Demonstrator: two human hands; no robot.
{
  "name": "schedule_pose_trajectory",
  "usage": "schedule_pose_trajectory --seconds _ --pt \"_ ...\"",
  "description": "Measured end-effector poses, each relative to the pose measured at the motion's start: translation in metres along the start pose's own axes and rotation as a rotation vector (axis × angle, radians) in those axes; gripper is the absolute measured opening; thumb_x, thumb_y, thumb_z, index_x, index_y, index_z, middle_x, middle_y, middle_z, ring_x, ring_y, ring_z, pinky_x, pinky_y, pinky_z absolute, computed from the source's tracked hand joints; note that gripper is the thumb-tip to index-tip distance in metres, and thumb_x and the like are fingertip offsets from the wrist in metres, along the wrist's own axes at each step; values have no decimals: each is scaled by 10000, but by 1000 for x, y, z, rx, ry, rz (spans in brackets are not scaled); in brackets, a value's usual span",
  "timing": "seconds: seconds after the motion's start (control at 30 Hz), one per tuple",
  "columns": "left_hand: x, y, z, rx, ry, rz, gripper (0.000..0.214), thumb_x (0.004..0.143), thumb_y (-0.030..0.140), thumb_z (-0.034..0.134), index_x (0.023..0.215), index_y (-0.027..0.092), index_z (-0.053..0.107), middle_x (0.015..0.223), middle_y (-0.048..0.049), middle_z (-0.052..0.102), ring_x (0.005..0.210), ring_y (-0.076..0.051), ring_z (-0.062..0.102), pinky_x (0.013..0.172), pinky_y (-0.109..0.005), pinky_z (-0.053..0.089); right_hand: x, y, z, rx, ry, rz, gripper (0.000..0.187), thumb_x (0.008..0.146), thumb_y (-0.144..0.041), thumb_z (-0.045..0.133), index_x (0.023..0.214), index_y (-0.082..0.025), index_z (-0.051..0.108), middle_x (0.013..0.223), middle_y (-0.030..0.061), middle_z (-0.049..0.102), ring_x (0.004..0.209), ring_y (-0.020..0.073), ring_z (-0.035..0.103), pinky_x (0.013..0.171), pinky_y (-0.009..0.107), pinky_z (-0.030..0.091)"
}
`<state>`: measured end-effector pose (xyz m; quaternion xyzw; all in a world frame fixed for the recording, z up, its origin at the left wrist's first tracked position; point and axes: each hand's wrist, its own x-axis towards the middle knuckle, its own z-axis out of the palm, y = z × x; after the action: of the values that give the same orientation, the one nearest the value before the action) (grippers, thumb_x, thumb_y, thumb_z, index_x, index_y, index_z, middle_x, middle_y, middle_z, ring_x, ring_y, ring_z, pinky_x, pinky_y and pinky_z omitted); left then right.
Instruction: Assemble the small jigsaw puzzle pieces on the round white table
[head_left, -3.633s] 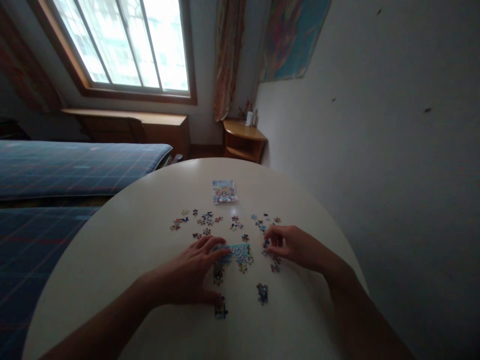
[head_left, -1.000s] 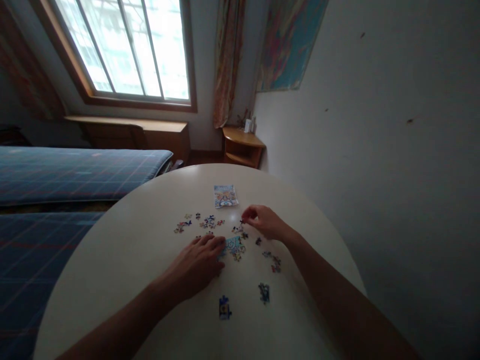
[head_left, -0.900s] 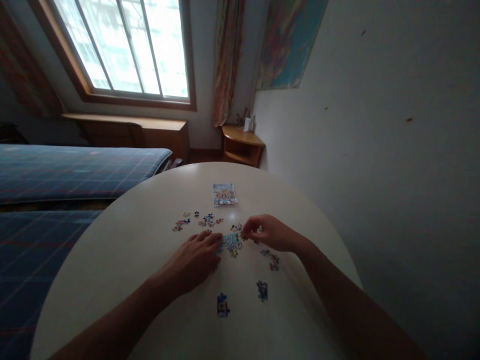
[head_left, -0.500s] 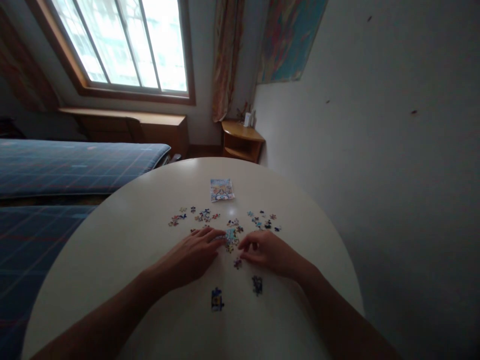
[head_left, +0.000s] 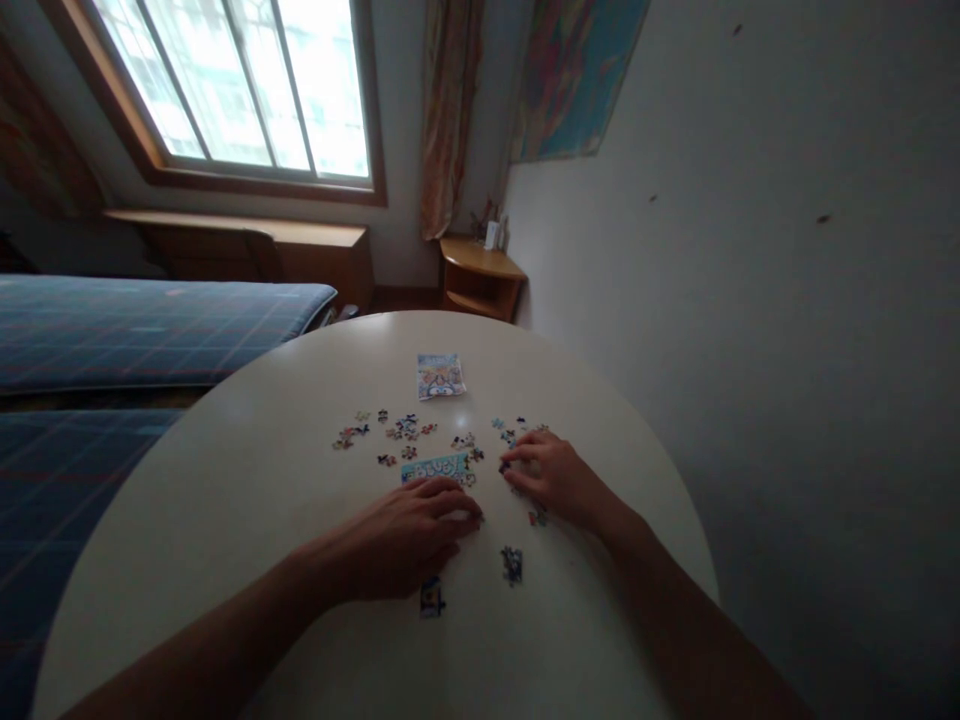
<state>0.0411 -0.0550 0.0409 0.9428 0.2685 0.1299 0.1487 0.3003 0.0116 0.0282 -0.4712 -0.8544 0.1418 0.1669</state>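
Note:
My left hand [head_left: 409, 530] is low over the table, its fingers bent and closing at the tips on a small puzzle piece that they mostly hide. Just beyond it lies a joined puzzle strip [head_left: 435, 467] with light blue lettering, partly covered by the hand. My right hand [head_left: 559, 482] pinches a small dark puzzle piece [head_left: 504, 466] between thumb and fingers, beside the right-hand group of loose pieces. Nearer to me are a joined dark puzzle section [head_left: 512, 566] and another joined section [head_left: 431, 598], partly behind my left hand. A loose piece [head_left: 538, 518] sits below my right hand.
The round white table [head_left: 300, 440] carries several loose puzzle pieces [head_left: 405, 428] at the left. A printed picture packet [head_left: 441, 377] lies toward the far edge. A bed [head_left: 150, 330] stands to the left, a wall [head_left: 750, 350] to the right.
My left hand has moved right and nearer to me, uncovering the lettered strip. My right hand has shifted right and slightly away, to the loose pieces. The purple piece is now hidden.

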Motion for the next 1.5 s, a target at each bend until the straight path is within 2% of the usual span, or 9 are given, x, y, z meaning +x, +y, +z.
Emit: schedule_pose_trajectory --seconds 0.23,0.47,0.57,0.73,0.83,0.93,1.03,1.2,1.5 --pt "0 -3 -1 -46 -1 2 406 902 106 493 1274 217 610 1332 -39 630 1249 -231 506 1084 -405 419 0 -5 -3 37 -70 36 140 780 -310 747 875 -209 729 1030 68 694 1019 234 600 929 380 408" --pt "0 -4 -3 -88 8 6 400 900 136 507 1270 242 617 1339 -21 630 1247 -229 509 1092 -418 416 -3 -12 -6 99 -128 52 88 812 -278 717 859 -204 729 860 34 701 811 169 617 790 298 423" --pt "0 -6 -3 -104 27 22 404 887 130 516 1259 251 620 1333 -21 634 1242 -218 519 1084 -405 424 -5 -13 -7 62 -109 78 139 817 -299 728 934 -224 734 922 42 705 878 190 627 848 332 409" --pt "0 -8 -1 -106 16 29 418 854 135 555 1249 253 617 1339 -14 629 1256 -221 512 1094 -410 416 -8 -14 -7 0 -160 48 93 875 -293 671 912 -217 710 1039 70 672 1031 236 595 926 396 360" --pt "-1 -9 0 -91 2 26 412 869 145 541 1264 240 603 1358 -12 615 1270 -227 497 1108 -423 401 -9 -17 -8 10 -166 55 76 872 -263 674 917 -202 682 1022 66 673 1008 223 595 931 394 357" --pt "-1 -9 -1 -94 -5 26 422 867 143 539 1274 239 597 1361 -20 612 1274 -232 497 1106 -426 402 -11 -20 -8 81 -161 78 49 860 -225 676 886 -184 677 864 33 685 822 164 620 858 336 400" --pt "-1 -8 -1 -101 1 22 434 859 139 547 1276 247 597 1351 -20 620 1272 -235 502 1106 -430 403 -12 -22 -8 237 -174 87 142 890 -221 618 998 -183 701 792 18 687 647 113 598 719 265 439" --pt "-1 -7 -1 -109 13 19 440 848 134 552 1269 252 604 1347 -19 623 1270 -237 507 1105 -430 406 -13 -24 -9 361 -167 25 194 904 -209 558 986 -192 733 933 50 723 822 138 644 740 250 468" --pt "-1 -7 -2 -141 20 16 473 831 146 570 1287 268 595 1323 -24 636 1257 -236 518 1108 -436 401 -15 -34 -4 367 -193 162 141 810 -294 687 817 -163 739 770 44 735 666 132 642 623 239 462"
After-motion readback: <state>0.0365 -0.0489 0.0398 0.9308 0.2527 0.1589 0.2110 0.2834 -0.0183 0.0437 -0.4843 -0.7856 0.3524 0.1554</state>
